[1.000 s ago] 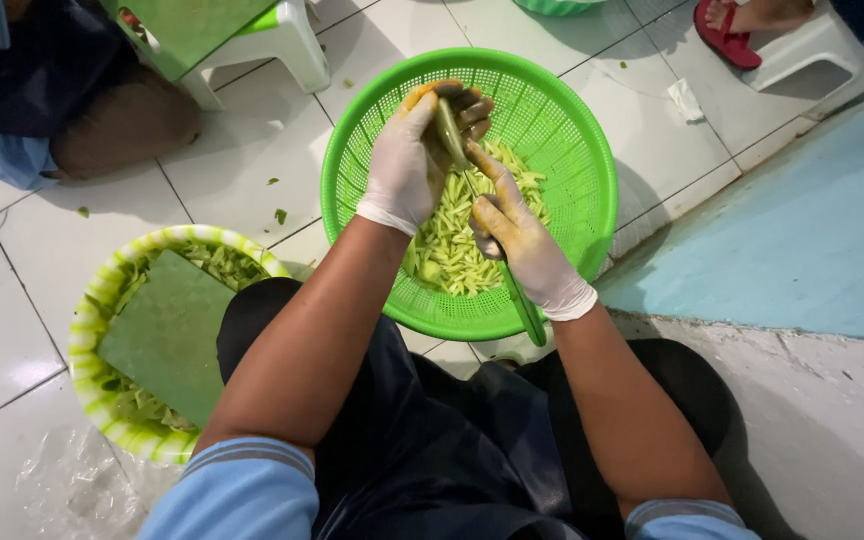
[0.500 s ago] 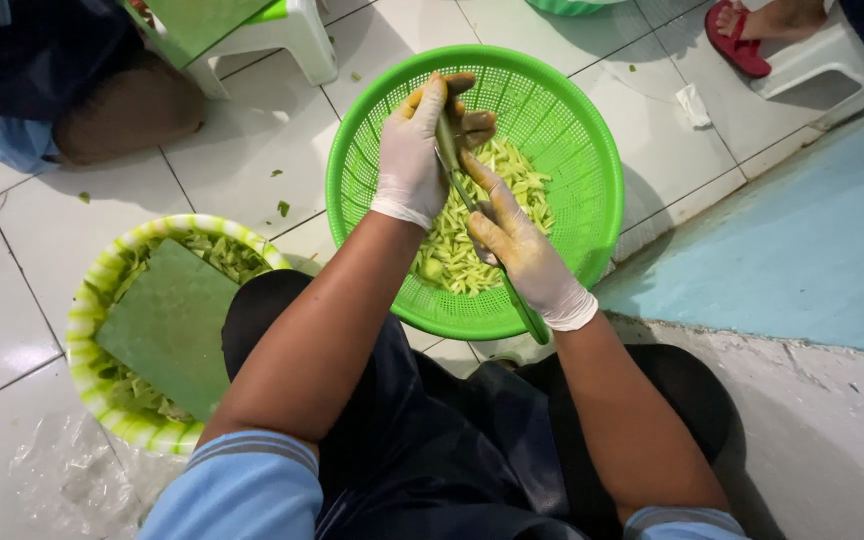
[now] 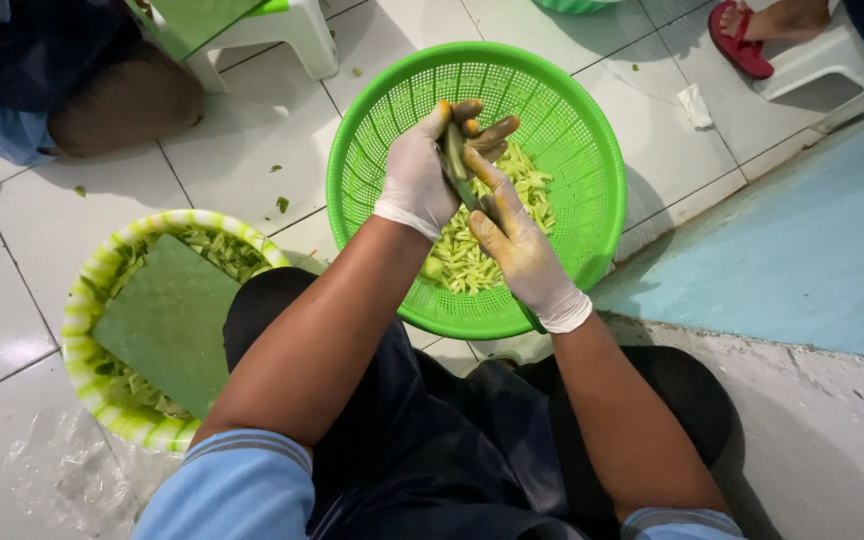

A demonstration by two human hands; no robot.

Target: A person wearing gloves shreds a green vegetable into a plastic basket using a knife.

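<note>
Beside the left forearm, a striped bowl (image 3: 92, 300) of scraps is sitting on the floor under a flat green board (image 3: 167, 320). The left hand (image 3: 422, 180) is gripping a slim green fruit (image 3: 452, 155) upright above the green basket (image 3: 592, 200). Probably light, firm and slippery, it is best pinched near its ends. The right hand (image 3: 517, 245) is closing on what looks like a blade, pressing against the fruit, shreds (image 3: 472, 260) lying below.

Over a green perforated basket (image 3: 592, 170) at twelve o'clock, the gloved left hand (image 3: 420, 180) grips a green vegetable (image 3: 454, 160); the gloved right hand (image 3: 517, 245) touches it. Pale shreds (image 3: 472, 250) lie beneath.
</note>
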